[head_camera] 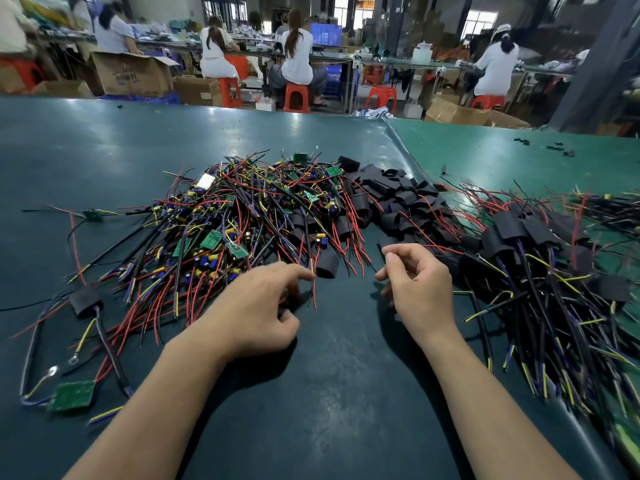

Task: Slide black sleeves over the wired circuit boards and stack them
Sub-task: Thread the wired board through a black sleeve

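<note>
Boards [221, 216] heap left, sleeves [391, 199] behind; bare bench [339, 358] lies between the forearms. Left hand [256, 313] fingers curl onto red wires [313, 289]. Right hand [419, 285] fingers hang loosely curled, empty.

Dark green mat [104, 140] on bench; seated workers [298, 53] on red stools [296, 97]; cardboard boxes [130, 76] behind.
</note>
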`<action>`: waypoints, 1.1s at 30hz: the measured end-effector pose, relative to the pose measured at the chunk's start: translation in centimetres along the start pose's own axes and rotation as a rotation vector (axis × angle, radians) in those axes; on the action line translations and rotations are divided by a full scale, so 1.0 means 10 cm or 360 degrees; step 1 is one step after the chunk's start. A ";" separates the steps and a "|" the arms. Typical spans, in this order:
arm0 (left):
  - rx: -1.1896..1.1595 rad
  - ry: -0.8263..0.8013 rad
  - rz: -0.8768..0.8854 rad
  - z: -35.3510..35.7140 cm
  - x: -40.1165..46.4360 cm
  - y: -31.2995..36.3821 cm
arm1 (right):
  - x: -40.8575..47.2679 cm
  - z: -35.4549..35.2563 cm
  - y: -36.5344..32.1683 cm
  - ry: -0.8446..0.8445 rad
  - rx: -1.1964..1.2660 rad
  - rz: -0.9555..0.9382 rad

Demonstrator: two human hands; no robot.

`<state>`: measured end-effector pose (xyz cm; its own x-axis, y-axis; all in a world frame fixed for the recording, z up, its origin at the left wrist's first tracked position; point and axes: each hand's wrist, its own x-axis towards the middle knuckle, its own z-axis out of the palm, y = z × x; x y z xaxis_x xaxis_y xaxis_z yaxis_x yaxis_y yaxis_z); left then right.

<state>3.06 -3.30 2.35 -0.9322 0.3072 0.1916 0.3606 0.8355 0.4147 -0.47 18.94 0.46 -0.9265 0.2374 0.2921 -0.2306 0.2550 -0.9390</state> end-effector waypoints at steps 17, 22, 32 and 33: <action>-0.0390 0.1264 0.0828 0.11 0.07 0.33 | -0.06 -0.10 -0.20 -0.1209 0.0942 0.1074; -0.0392 0.1051 0.1073 0.18 0.12 0.48 | -0.20 -0.05 -0.21 -0.1776 0.0938 0.1047; -0.0180 0.1026 0.1137 0.20 0.07 0.61 | -0.14 -0.15 -0.28 -0.1458 0.1456 0.1055; -0.0120 0.1046 0.1171 0.21 0.06 0.62 | -0.13 -0.19 -0.28 -0.1465 0.1576 0.1005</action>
<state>4.71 3.02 3.19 -0.2796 0.4050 0.8705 0.8652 0.4994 0.0455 1.97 19.71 3.03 -0.7188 -0.6927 -0.0590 0.5160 -0.4747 -0.7130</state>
